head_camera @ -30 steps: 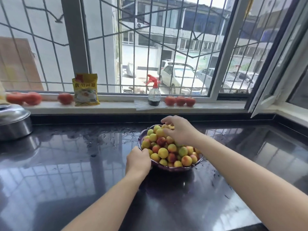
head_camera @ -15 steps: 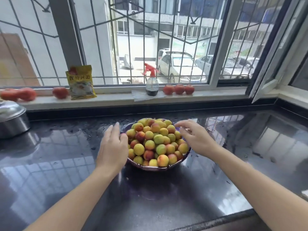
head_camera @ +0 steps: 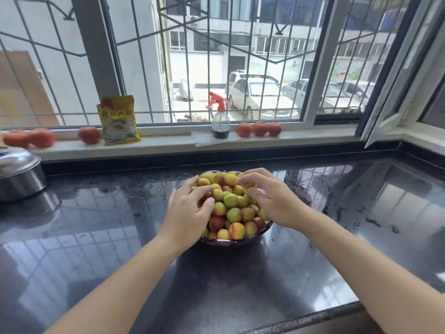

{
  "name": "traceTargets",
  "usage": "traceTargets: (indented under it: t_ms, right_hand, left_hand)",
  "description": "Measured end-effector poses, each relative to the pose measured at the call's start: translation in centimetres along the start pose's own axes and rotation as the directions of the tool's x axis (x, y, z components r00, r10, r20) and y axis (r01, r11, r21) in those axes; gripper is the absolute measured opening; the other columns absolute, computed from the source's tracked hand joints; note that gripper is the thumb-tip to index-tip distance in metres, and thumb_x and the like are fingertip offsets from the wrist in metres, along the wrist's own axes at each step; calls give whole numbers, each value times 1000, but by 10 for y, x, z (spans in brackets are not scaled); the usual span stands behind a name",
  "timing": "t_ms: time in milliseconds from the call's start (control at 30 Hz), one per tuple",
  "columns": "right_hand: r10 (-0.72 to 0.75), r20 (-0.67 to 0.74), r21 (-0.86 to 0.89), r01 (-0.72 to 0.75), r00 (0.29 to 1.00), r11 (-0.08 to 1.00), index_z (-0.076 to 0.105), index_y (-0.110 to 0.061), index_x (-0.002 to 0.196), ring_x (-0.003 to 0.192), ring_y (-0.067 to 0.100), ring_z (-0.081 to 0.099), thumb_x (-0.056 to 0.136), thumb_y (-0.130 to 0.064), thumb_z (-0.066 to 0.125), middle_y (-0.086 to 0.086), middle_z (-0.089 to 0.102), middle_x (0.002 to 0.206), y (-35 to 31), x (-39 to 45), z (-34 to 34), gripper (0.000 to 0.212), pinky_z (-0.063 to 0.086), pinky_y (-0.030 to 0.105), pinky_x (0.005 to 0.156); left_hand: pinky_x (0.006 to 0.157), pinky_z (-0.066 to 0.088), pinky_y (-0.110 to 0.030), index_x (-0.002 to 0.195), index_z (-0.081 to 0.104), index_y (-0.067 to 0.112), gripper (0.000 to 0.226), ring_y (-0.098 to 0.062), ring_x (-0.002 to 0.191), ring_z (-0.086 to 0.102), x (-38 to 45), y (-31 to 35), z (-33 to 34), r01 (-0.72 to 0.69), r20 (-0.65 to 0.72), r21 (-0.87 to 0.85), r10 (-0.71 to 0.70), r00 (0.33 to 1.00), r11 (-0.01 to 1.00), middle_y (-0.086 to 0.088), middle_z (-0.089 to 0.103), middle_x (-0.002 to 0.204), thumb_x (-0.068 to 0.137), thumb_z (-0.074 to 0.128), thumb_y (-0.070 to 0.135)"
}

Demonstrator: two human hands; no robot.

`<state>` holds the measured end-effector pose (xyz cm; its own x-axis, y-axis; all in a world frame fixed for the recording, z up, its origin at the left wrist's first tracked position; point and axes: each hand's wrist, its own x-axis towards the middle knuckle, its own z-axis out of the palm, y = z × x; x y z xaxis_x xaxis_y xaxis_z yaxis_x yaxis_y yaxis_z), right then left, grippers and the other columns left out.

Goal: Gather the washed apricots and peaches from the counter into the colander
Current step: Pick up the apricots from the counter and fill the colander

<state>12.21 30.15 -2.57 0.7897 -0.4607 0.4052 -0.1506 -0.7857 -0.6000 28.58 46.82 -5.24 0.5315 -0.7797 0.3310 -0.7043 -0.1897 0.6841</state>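
Note:
A purple colander (head_camera: 237, 241) stands on the wet black counter (head_camera: 101, 237), heaped with several yellow, green and red apricots (head_camera: 231, 208). My left hand (head_camera: 189, 214) rests on the left side of the pile, its fingers spread over the fruit. My right hand (head_camera: 272, 200) lies on the right side of the pile, fingers bent over the top fruit. Neither hand plainly grips a single fruit. Three peaches (head_camera: 258, 128) sit on the window sill to the right of a spray bottle, and three more peaches (head_camera: 41, 138) lie at the sill's left end.
A spray bottle (head_camera: 219, 116) with a red head and a yellow packet (head_camera: 118, 120) stand on the white sill. A steel pot with a lid (head_camera: 18, 172) is at the counter's left. An open window sash (head_camera: 395, 97) juts in at the right. Water drops dot the counter.
Both hands have moved from the colander's sides onto the fruit pile, closing in from left and right. The view has tilted so the colander sits nearer the centre.

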Motion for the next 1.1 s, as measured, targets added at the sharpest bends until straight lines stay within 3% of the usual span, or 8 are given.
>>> traceTargets:
  t_ms: [133,300,400,500,633,733,867,1100]
  right_hand:
    - [11,-89,-11,-12,996,1000,70,-23,121,113,4,56,97,-1,59,-6,62,120,8,-17,-1,34,41,14,97]
    - [21,-114,-40,-25,993,999,65,-27,129,105,15,59,93,-7,67,-8,63,118,20,-26,0,42,46,24,93]
    - [-15,-85,-57,10,996,998,68,-21,128,122,5,54,91,-5,70,-9,60,129,24,-33,2,41,37,13,102]
    - [-40,-67,-63,36,997,997,64,-21,135,132,5,48,92,-5,70,-6,57,138,28,-38,7,47,32,15,111]
    - [67,-95,49,-63,993,997,58,-38,136,118,13,58,94,-9,67,-3,64,130,29,-36,8,51,44,23,103]
    - [195,-191,136,-170,962,976,60,-48,120,108,19,64,92,-30,64,-7,70,115,25,-24,4,33,51,38,97]
    - [187,-130,83,-178,974,981,64,-29,113,108,6,60,98,-28,64,-12,67,111,14,-8,0,16,45,27,95]
    - [145,18,-57,-143,989,988,72,-25,122,127,2,41,98,-30,63,-11,48,129,22,-11,2,26,26,9,103]
  left_hand:
    - [132,2,-46,152,53,38,64,-20,160,12,3,9,10,-43,56,146,35,998,988,5,18,175,94,34,57]
    - [129,14,-42,129,65,19,28,-23,144,44,1,7,11,-137,-55,52,139,989,989,6,58,140,101,65,19]
    - [120,39,-59,124,64,22,27,-21,116,58,-6,-3,10,-175,-110,-1,174,979,985,28,54,113,97,66,22]
    - [106,53,-55,132,65,26,37,-22,118,64,-9,-8,8,-211,-128,-34,205,970,977,21,60,119,96,71,20]
    - [106,53,-50,133,71,20,35,-17,120,61,-4,-4,6,-187,-132,-100,174,976,977,29,56,116,98,71,19]
    - [106,53,-43,133,70,22,32,-17,115,63,1,2,7,-159,-151,-99,143,978,982,24,58,113,101,69,22]
    - [102,45,-32,131,69,23,29,-15,114,59,5,9,11,-115,-112,-27,111,987,993,11,65,117,103,67,24]
    - [117,29,-35,136,73,23,32,-20,137,41,18,6,19,-127,-105,163,145,984,978,0,60,143,107,60,27]
